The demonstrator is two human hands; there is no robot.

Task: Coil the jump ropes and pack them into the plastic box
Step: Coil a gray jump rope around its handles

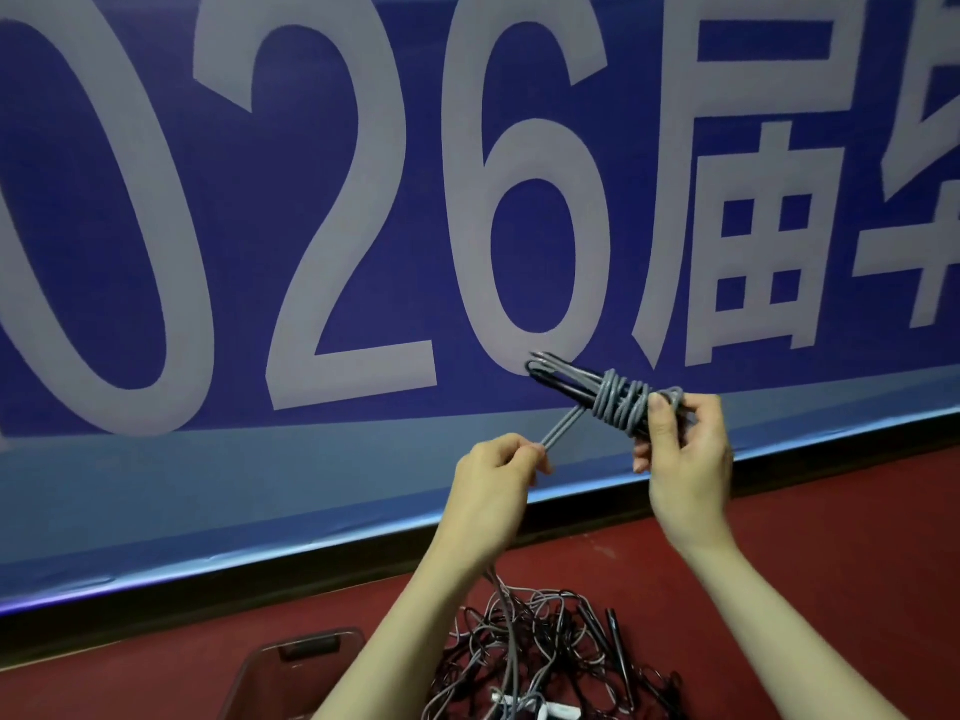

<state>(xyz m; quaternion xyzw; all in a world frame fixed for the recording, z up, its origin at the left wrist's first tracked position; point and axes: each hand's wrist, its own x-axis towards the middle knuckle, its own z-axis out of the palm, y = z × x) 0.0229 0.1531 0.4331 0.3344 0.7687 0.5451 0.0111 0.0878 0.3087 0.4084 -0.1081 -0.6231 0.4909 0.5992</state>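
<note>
Nearest the camera, at the bottom edge, a tangled pile of jump ropes [550, 662] lies on the red floor [810, 537], grey and dark cords mixed, with dark handles [621, 652] lying at its right side. These ropes are judged still to be sorted. Just beside the pile to the left stands the plastic box [291, 667], a dark translucent container with a latch on its rim; it is partly cut off by the frame and the left forearm, and its contents cannot be made out. Its position next to the pile suits short transfers once a bundle is finished.

Above, both hands are raised clear of the floor. The left hand [496, 472] pinches a doubled run of grey cord [563, 426] between thumb and curled fingers, holding it taut toward the bundle. The right hand [685, 449] grips the coiled jump rope [618, 400] at one end, thumb pressed on the wraps, apparently so that the turns cannot slip. Several turns already bind the folded loops, whose dark ends project to the left. A cord hangs from the left hand toward the pile.

Behind stands a blue banner [363, 226] with large pale characters, mounted above a dark skirting strip [311, 558].
</note>
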